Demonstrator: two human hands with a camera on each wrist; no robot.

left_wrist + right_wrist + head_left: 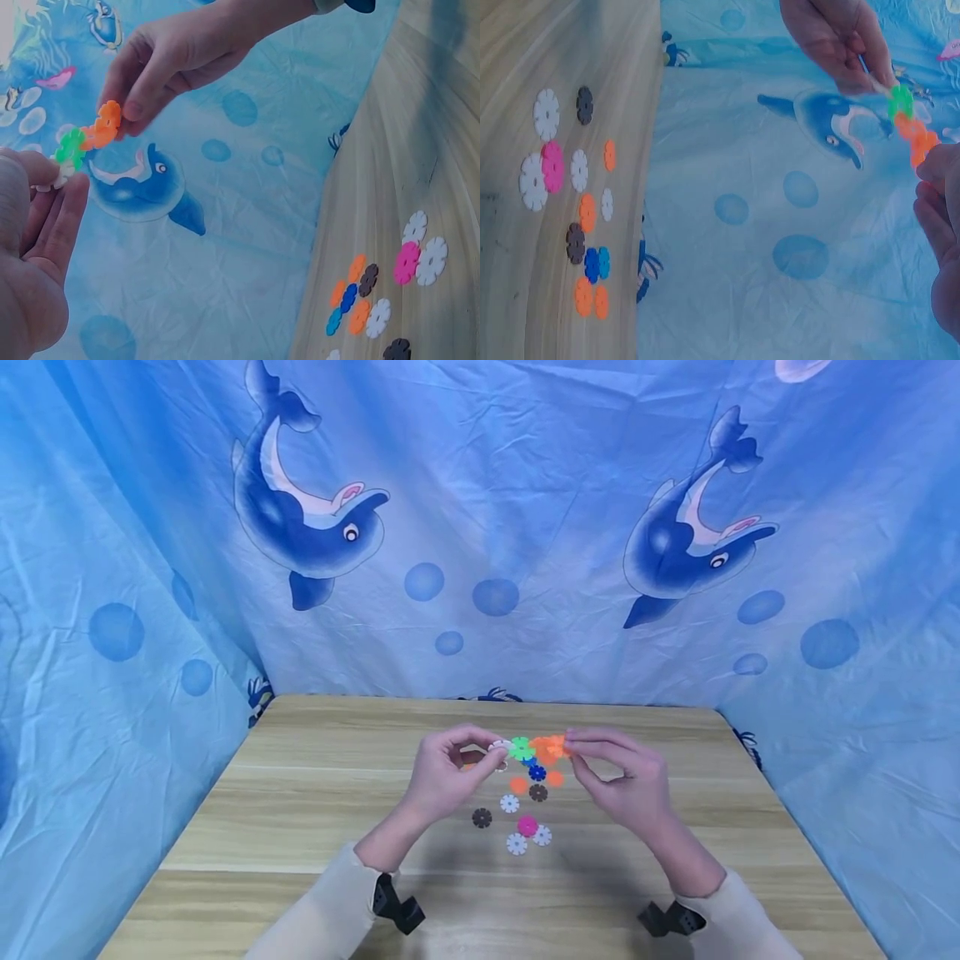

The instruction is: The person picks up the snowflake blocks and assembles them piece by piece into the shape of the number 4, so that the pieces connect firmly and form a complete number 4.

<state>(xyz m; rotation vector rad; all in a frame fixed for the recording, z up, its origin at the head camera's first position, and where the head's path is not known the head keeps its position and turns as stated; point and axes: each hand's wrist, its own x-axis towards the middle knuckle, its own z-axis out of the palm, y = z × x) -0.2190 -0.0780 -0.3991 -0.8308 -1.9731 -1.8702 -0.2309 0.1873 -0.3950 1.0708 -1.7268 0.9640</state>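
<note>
A short chain of notched plastic snowflake discs is held above the table between both hands. It runs from a white disc through a green disc to joined orange discs. My left hand pinches the white end between thumb and fingers. At the other end, my right hand pinches the outer orange disc. The wrist views show the green disc linked to the orange ones; fingers partly cover both ends of the chain.
Loose discs lie on the wooden table below the hands: a pink disc touching white ones, a dark blue disc, brown discs and orange discs. A blue dolphin-print curtain surrounds the table's back and sides.
</note>
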